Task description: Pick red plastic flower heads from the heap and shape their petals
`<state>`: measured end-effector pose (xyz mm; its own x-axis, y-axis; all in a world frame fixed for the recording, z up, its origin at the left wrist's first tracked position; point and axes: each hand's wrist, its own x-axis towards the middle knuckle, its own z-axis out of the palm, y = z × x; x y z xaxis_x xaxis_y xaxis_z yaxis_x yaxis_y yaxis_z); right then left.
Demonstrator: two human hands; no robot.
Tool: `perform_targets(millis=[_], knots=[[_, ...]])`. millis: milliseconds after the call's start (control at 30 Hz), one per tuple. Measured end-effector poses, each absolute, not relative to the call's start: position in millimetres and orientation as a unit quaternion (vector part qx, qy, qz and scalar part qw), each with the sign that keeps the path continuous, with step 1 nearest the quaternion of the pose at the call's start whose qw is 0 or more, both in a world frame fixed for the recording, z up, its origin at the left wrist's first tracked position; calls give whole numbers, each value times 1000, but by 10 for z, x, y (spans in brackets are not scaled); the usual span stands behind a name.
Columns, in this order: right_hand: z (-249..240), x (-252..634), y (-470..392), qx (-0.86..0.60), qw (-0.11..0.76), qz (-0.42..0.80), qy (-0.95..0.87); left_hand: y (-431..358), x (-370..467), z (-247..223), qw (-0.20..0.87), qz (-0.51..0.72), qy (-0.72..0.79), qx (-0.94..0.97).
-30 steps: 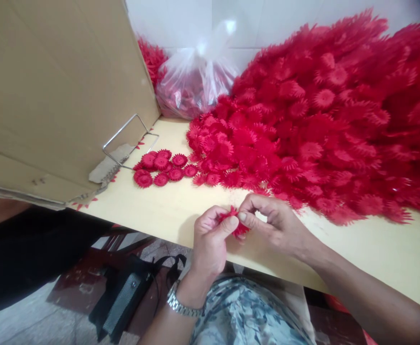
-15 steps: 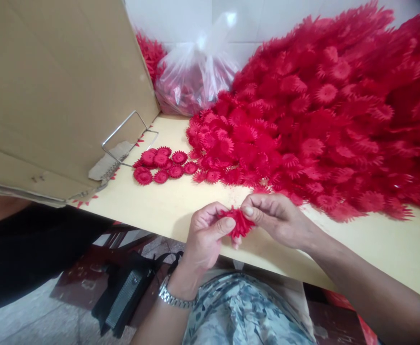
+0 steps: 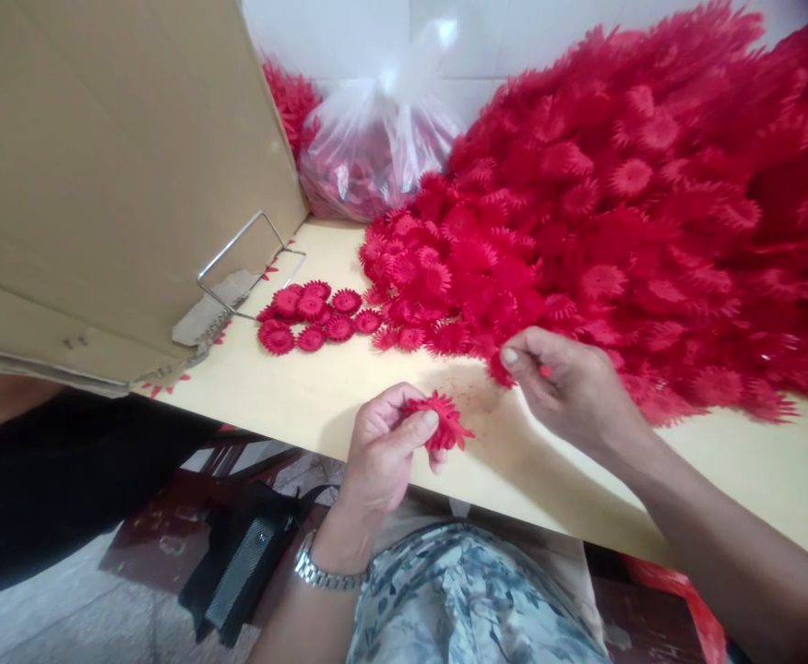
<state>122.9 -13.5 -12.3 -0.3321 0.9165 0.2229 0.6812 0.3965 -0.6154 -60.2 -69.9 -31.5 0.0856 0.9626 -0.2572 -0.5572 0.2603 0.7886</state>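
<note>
My left hand (image 3: 385,447), with a metal watch on its wrist, pinches a red petalled flower piece (image 3: 444,420) over the front of the table. To its right, my right hand (image 3: 564,380) is closed on a red flower piece (image 3: 499,367) at the near edge of the big heap. That heap of red flower pieces (image 3: 584,212) spreads over the right and back of the table. Several dark red round flowers (image 3: 311,318) lie in a small group left of the heap.
A large cardboard box (image 3: 120,175) stands at the left, with a bent wire frame (image 3: 228,247) beside it. Behind sits a clear plastic bag (image 3: 380,152) of red pieces. A black bag (image 3: 242,563) is below the pale table (image 3: 266,397).
My right hand has left the flower piece in my left hand and moved right and up to the heap. My left hand has shifted slightly left, still holding its piece.
</note>
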Motion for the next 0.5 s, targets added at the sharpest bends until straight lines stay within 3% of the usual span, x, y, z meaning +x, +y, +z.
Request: perform_targets(millis=[67,133,300,367,500], knots=[[-124,1268,-101,-501,263,93,-819,-692,-600,-317,672,560,409,262],[-104,1243,-125,-466,266,69,-841,-689,-570,-322,651,565,431,267],[-38,1054,-252,-366,271,287,-843,-695,-478,-326,651,550,451,265],[-48,1049,-225,-384,277,309,-825,-697,-485,-320,651,552,453,258],[-90,1173,-86,-462,297,145,-823,-695,-543,-315,640,559,462,253]])
